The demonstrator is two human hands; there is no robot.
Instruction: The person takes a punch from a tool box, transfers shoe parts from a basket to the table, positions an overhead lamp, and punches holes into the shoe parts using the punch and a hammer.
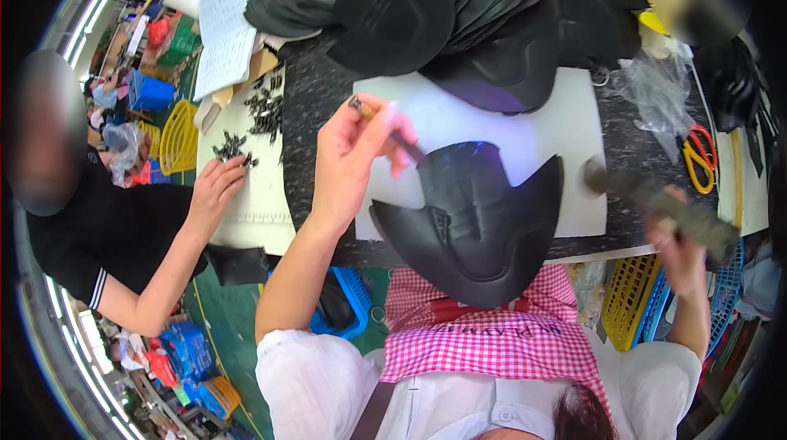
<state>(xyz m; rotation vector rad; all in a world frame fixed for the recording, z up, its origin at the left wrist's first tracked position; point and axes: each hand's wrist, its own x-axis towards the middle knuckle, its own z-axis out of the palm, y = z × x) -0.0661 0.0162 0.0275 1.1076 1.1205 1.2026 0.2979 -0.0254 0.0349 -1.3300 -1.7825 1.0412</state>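
A black moulded leather-like panel (500,231) with a pressed emblem lies on a white board (574,124), its curved lower edge hanging over the table's front edge. My left hand (352,153) is closed round a punch-like hand tool (407,147) with a brownish top end. The tool's dark shaft slants down to the panel's upper left corner; whether it touches cannot be told. Off to the right, my right hand (679,245) grips a thick dark bar, perhaps a mallet (697,223), smeared by motion and apart from the panel.
Stacked black panels (393,10) fill the table's far side. Scissors (699,160) and clear plastic bags (652,92) lie at right. At left, a co-worker's hand (217,188) touches small black pieces (234,147) near an open notebook (225,30). Baskets (631,297) stand below.
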